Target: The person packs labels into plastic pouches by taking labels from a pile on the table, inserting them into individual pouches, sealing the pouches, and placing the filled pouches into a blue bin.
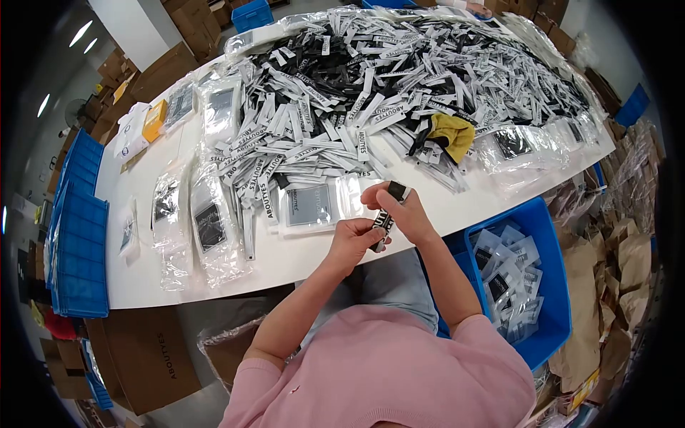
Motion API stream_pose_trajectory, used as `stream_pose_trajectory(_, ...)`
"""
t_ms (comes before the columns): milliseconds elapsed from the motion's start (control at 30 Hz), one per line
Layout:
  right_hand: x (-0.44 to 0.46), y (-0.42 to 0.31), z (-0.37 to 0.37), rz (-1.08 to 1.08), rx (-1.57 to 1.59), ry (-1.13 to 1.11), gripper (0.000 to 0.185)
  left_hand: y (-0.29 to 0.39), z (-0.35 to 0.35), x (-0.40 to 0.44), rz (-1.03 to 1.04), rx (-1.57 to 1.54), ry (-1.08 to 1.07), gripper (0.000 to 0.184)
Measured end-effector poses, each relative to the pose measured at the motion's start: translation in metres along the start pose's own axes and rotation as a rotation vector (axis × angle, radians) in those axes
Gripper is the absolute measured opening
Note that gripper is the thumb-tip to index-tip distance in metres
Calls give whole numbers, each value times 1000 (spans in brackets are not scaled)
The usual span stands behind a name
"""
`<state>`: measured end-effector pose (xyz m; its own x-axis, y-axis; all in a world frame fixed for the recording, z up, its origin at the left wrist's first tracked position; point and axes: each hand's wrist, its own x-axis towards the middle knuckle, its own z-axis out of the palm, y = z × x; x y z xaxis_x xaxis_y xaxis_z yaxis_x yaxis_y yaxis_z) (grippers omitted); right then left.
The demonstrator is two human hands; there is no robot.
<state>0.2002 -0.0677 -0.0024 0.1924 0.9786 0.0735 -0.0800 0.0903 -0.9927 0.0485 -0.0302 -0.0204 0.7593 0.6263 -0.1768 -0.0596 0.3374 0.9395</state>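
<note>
Both hands are over the table's front edge, close together. My left hand (357, 239) is closed on the lower end of a small bundle of black and white printed strips (384, 222). My right hand (405, 214) holds the upper part of the same bundle, its thumb beside a black band. Just behind the hands, a stack of clear bags with a grey printed panel (310, 205) lies on the white table (285, 262). A large heap of black and white strips (307, 135) spreads behind it.
A yellow and black glove (451, 135) lies at the heap's right front. Clear bag stacks (210, 227) lie at left. A blue bin (555, 285) with filled bags stands at right below the table. Blue crates (78, 250) and a carton (160, 357) are at left.
</note>
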Motion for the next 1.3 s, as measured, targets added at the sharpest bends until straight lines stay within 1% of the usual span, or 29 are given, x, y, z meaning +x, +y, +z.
stream_pose_trajectory(33, 0, 2, -1, -67, 5, -23, 31, 1, 0, 1, 14, 5, 23, 15)
stream_pose_trajectory(67, -1, 3, -2, -74, 2, -19, 31, 3, 0, 2, 18, 8, 17, 15)
stream_pose_trajectory(133, -1, 6, -5, -42, -19, 77, 26, 7, -3, 5, -35, -26, 61, 15)
stream_pose_trajectory(167, 1, 10, -12, 15, -118, 77, 25, 8, -5, 6, -61, -45, 42, 17)
stream_pose_trajectory(200, 1, 11, -15, 18, -124, 78, 25, 8, -5, 7, -61, -50, 39, 17)
stream_pose_trajectory(267, 1, 11, -19, 62, -281, 130, 26, 6, -4, 7, -89, -172, 7, 20)
stream_pose_trajectory(300, 2, 13, -20, 65, -284, 133, 26, 6, -3, 9, -90, -175, 3, 20)
stream_pose_trajectory(367, 4, 19, -22, -51, -346, 231, 27, 5, -2, 11, -159, -294, -20, 22)
stream_pose_trajectory(400, 5, 19, -21, -48, -348, 231, 27, 4, -2, 12, -161, -297, -20, 22)
stream_pose_trajectory(467, 8, 19, -17, -179, -472, 401, 39, 2, 0, 14, -220, -176, -2, 19)
stream_pose_trajectory(500, 9, 20, -15, -173, -473, 399, 39, 2, 0, 13, -224, -180, 0, 19)
stream_pose_trajectory(567, 11, 22, -11, -256, -461, 411, 41, 4, 0, 13, -187, -135, 26, 15)
stream_pose_trajectory(600, 11, 23, -11, -254, -461, 409, 41, 3, -2, 13, -188, -137, 28, 15)
stream_pose_trajectory(667, 9, 23, -11, -92, -319, 343, 41, 1, -7, 12, -170, -106, 55, 15)
stream_pose_trajectory(800, 7, 25, -10, -18, -210, 308, 41, -3, -14, 12, -169, -123, 70, 14)
stream_pose_trajectory(867, 4, 21, -11, 179, -110, 240, 33, -7, -15, 14, -138, -119, 84, 14)
stream_pose_trajectory(900, 3, 22, -9, 176, -110, 242, 33, -6, -15, 14, -136, -118, 82, 14)
stream_pose_trajectory(967, 4, 27, -3, -60, -58, 113, 24, -1, -14, 14, -174, 0, 82, 15)
stream_pose_trajectory(1000, 1, 22, 3, -79, -56, 56, 28, 0, -11, 13, -165, -9, 51, 16)
stream_pose_trajectory(1067, -3, 17, 5, 173, 108, -10, 29, 2, -9, 14, -160, 101, -7, 18)
stream_pose_trajectory(1100, -1, 20, 8, 168, 244, -13, 27, 6, -9, 13, -212, 114, -34, 18)
stream_pose_trajectory(1133, -1, 18, 7, 165, 243, -20, 27, 10, -9, 12, -217, 171, -55, 18)
stream_pose_trajectory(1167, -1, 14, 6, 205, 349, -10, 25, 13, -11, 11, -225, 228, -74, 19)
stream_pose_trajectory(1200, 1, 9, 8, 247, 457, 1, 24, 10, -15, 9, -218, 272, -88, 25)
stream_pose_trajectory(1233, 5, 7, 11, 191, 401, 152, 23, 10, -20, 5, -30, 385, -93, 29)
stream_pose_trajectory(1267, 11, 5, 9, 106, 356, 196, 23, 12, -27, 2, 159, 496, -98, 34)
stream_pose_trajectory(1300, 16, 2, 5, 20, 311, 242, 22, 17, -36, -1, 125, 677, -93, 48)
